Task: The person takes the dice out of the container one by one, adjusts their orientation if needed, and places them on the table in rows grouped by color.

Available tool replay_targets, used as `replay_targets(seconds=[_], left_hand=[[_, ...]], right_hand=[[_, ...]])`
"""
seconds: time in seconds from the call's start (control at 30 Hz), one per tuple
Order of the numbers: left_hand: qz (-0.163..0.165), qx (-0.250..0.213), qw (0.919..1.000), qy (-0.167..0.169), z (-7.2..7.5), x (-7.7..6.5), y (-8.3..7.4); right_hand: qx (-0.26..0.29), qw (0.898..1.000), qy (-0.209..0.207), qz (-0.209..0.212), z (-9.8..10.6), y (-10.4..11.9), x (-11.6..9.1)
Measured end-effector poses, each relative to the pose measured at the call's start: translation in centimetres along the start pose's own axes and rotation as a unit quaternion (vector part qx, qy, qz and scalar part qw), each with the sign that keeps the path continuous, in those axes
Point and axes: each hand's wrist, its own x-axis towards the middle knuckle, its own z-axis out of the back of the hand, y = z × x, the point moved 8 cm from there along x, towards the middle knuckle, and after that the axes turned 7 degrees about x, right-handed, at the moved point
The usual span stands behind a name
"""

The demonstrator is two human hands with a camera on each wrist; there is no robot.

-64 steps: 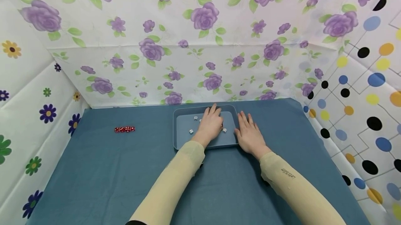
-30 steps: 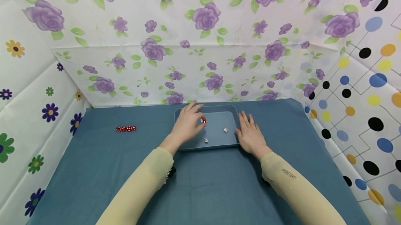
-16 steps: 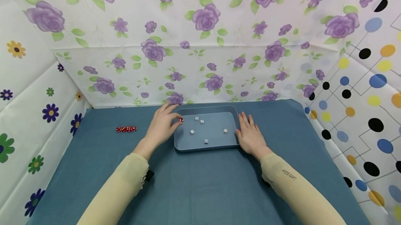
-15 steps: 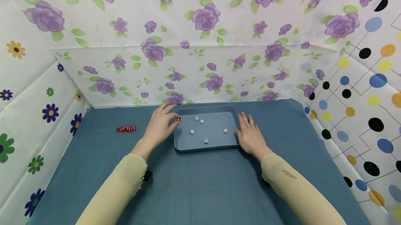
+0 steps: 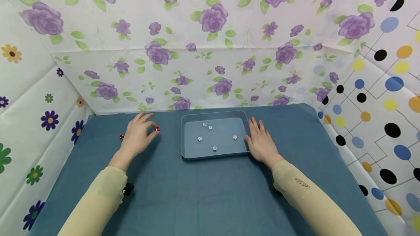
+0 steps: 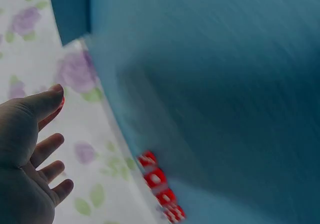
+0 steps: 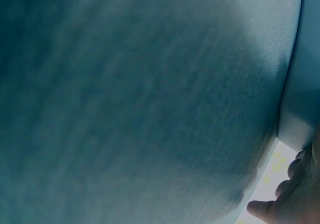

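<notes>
My left hand pinches a red die between thumb and index finger, above the cloth left of the tray. Behind that hand in the head view, one end of a row of red dice shows; the left wrist view has the whole row lying on the cloth, while the pinched die is mostly covered by the thumb. My right hand lies with straight fingers along the right side of the blue-grey tray. Several white dice, one a white die near the front, are scattered inside the tray.
A blue cloth covers the table. A flowered sheet stands behind it, a daisy-print sheet on the left and a dotted sheet on the right.
My left hand has taken a red die out of the tray and carried it left across the cloth, close to the row of red dice. The right hand has stayed at the tray's side.
</notes>
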Motion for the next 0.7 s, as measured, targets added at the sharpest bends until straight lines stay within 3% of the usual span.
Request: replay_targets(seconds=[0.27,0.7], left_hand=[[0.031,0.027,0.9985,0.037,-0.9,-1.2,3.5],[0.056,0.058,0.9930,0.087,-1.9,-1.6,5.5]], right_hand=[[-0.003,1.000,0.000,-0.001,0.1,-0.1,0.1],[-0.005,1.000,-0.002,-0.008,0.1,0.0,0.0]])
